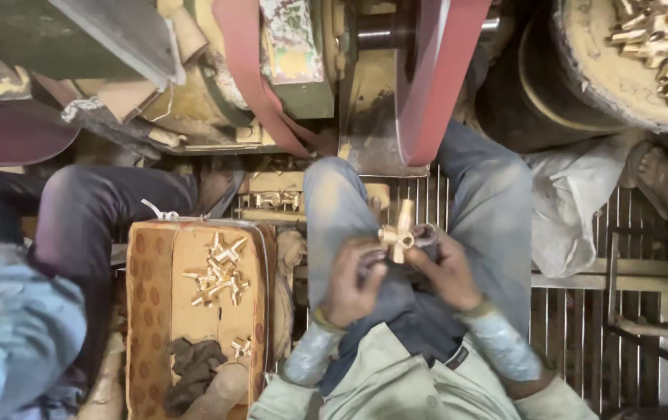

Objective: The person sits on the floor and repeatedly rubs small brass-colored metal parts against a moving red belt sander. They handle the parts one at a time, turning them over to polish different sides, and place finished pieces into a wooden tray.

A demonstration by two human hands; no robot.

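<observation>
Brass fitting [397, 232], cross-shaped w/ short tube arms, shiny yellow metal, sits above the person's lap between both hands. Right hand [447, 272] is curled shut round a dark rag-like wrap at the fitting's right side, fingers gripping; can't tell exactly where rag ends & fitting begins. Left hand [353, 281] is half closed, thumb & fingertips touching the fitting's left arm, a dark bit of cloth under the fingers. Both wrists have pale dusty sleeves; legs in faded blue jeans [341, 210], dusty at knees.

Cardboard box [151, 311], brown w/ dotted pattern on walls, stands just left of the left knee. Inside: a loose pile of brass fittings [219, 268], approx 8–10, same tube-armed shape, tangled so exact count is unclear; 2 more small ones [240, 346] lower down; 1 dark crumpled cloth [194, 365] at the box's near end.

Red-brown sanding belt [439, 78], smooth matte band, runs over the machine ahead of the knees; a 2nd belt loop [252, 70] to its left. Machine body is green & cream, paint chipped, coated in dust.

Top right: round tub [590, 70], dusty rim, heaped w/ many brass parts [660, 47], too many to count. 1 bare foot [660, 179] of another person beside it, next to a white plastic sack [575, 210]. Floor is a slatted wooden grate [637, 257]. Another person's dark trouser leg [85, 225] & blue sleeve [15, 342] at far left.
</observation>
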